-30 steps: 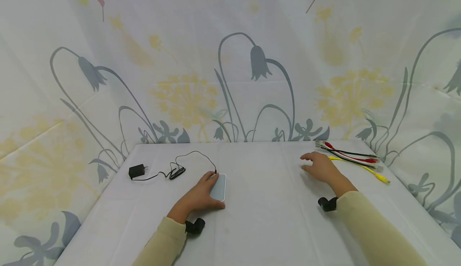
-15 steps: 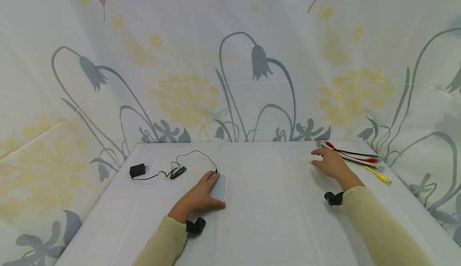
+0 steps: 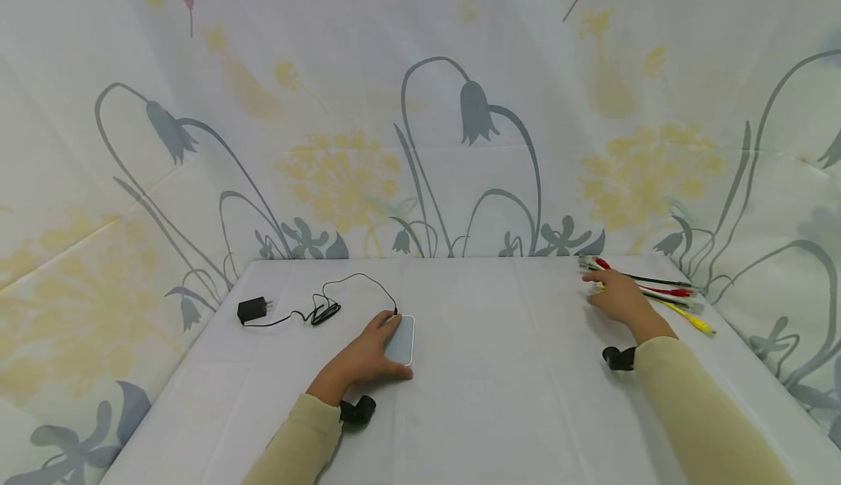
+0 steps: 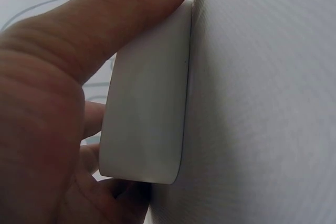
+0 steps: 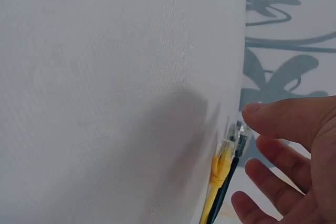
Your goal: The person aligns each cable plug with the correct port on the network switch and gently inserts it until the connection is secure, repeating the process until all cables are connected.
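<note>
My left hand [image 3: 361, 361] holds a small flat white box [image 3: 402, 342] with a grey-blue top on the left-centre of the table. Its thumb lies along the near side and its fingers reach the far side. In the left wrist view the white box's plain side wall [image 4: 144, 108] shows under the thumb. A thin black cord enters the box's far edge. My right hand [image 3: 627, 302] hovers with spread fingers over the left end of several network cables [image 3: 680, 292]. The right wrist view shows clear plugs [image 5: 233, 137] on a yellow cable [image 5: 219, 169] and a dark one, just beside the thumb.
A black power adapter [image 3: 252, 310] lies at the table's left, its prongs pointing right. Its cord [image 3: 324, 313] is partly bundled and runs to the white box. The white-covered table [image 3: 486, 397] meets a flower-printed cloth [image 3: 342, 178] at the back.
My right hand has moved right and slightly away from me, from left of the cables to over their left end. The left hand and the white box stay in place.
</note>
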Demonstrator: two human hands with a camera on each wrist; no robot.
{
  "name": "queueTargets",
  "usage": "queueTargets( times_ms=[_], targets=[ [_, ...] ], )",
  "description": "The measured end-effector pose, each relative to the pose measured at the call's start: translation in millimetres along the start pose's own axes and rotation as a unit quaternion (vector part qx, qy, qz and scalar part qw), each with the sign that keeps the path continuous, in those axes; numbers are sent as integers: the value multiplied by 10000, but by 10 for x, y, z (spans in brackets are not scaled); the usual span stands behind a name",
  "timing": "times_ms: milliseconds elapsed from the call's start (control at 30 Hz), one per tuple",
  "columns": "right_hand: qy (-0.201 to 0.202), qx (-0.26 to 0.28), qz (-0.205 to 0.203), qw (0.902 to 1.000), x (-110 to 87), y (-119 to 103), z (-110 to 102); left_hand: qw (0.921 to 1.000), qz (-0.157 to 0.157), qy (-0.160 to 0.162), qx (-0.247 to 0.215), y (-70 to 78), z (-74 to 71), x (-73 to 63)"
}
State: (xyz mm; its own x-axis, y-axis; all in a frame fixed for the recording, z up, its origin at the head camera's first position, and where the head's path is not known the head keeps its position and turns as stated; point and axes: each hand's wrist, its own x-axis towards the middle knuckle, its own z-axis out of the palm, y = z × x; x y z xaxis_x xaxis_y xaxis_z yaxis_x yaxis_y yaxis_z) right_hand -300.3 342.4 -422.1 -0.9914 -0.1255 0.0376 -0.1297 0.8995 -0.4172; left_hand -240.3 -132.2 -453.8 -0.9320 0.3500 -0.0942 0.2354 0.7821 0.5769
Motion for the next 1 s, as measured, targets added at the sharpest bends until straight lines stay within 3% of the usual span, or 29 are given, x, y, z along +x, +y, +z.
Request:
queueTargets(
  times_ms=[533, 1000],
  targets=[
    [-189, -234, 470, 9984, 46, 167, 10, 10000, 75, 24, -30, -16, 4, 7],
    [-345, -193, 567, 9976, 30, 277, 15, 9999, 88, 10, -66, -11, 5, -4]
  ],
)
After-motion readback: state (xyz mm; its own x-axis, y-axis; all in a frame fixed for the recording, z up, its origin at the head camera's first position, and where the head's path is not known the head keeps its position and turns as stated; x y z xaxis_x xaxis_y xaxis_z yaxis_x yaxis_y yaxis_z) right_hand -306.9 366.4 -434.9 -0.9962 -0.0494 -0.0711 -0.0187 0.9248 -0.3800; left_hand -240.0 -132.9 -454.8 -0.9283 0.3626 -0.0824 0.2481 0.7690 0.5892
